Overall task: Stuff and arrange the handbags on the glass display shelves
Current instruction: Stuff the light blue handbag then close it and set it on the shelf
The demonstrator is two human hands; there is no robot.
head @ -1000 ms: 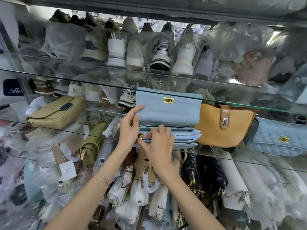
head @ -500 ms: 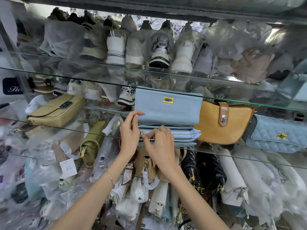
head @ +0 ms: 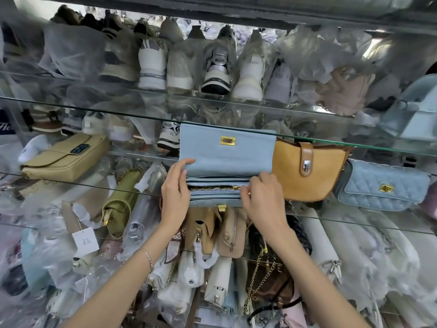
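Note:
A light blue handbag (head: 227, 152) lies on the middle glass shelf (head: 354, 215) with its flap raised, showing a gold clasp plate. My left hand (head: 176, 192) holds the bag's left end, thumb on the flap's lower edge. My right hand (head: 262, 197) pinches the gold zipper pull near the right end of the inner zip, which gapes open along most of its length. A tan saddle bag (head: 307, 171) stands right beside it, then a quilted blue bag (head: 383, 185). A beige flap bag (head: 66, 157) lies at the left.
An olive green bag (head: 123, 204) and several plastic-wrapped bags crowd the lower shelves. Wrapped sneakers (head: 220, 67) line the upper glass shelf (head: 307, 138), whose front edge runs just above the blue bag. Tan pouches (head: 212, 230) hang below my hands.
My right hand has drawn the zipper pull from the bag's left end to the right, opening the inner zip. My left hand stays on the left end.

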